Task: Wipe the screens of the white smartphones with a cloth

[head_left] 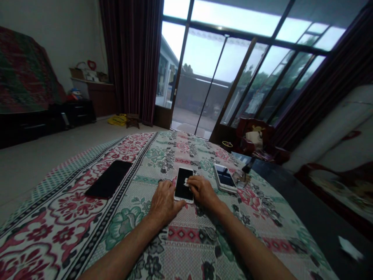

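Observation:
A white-framed smartphone with a dark screen lies flat on the patterned tablecloth. My left hand grips it along the left side, with the thumb at its bottom edge. Over the right half of the screen, my right hand pinches a small crumpled white wad, perhaps tissue, against the glass. The fingers partly hide that wad. To the left rests a larger black smartphone. Right of my right hand sits a white smartphone, apparently stacked on another flat white device.
Beside the stacked devices is a small clear object, too blurred to name. A dark surface borders the table on the right. Beyond the table stand glass doors, a dark red chair and a yellow bag on the floor.

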`<control>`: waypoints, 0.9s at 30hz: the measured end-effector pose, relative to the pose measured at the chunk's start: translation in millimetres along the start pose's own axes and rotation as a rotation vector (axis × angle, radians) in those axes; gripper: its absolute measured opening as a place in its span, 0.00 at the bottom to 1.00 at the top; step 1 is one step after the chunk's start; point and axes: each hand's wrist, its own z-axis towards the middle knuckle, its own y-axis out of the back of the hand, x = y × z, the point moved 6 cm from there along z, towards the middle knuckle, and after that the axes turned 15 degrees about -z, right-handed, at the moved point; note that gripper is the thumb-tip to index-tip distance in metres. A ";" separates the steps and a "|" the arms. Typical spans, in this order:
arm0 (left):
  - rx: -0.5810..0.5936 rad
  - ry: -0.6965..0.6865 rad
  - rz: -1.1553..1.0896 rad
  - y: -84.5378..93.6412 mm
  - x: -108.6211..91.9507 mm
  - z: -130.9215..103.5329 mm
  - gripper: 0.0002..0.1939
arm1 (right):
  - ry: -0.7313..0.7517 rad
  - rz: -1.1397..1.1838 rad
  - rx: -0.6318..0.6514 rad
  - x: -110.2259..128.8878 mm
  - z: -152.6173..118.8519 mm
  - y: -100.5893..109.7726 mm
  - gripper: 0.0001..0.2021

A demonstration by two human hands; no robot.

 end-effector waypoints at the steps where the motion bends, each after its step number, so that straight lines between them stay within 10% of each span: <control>1: 0.004 0.006 0.005 0.3 -0.5 0.4 0.16 | -0.021 -0.021 -0.003 -8.3 6.2 -2.9 0.11; 8: 0.003 0.012 0.012 1.4 -1.7 1.8 0.14 | -0.202 -0.121 0.043 -52.2 37.0 -22.2 0.11; 21: 0.002 0.002 -0.012 1.4 -1.3 0.2 0.15 | -0.002 0.012 0.057 15.3 -21.5 16.9 0.10; 27: -0.010 -0.001 0.004 0.8 -0.8 0.0 0.13 | -0.050 -0.020 0.043 -10.6 -0.6 1.2 0.10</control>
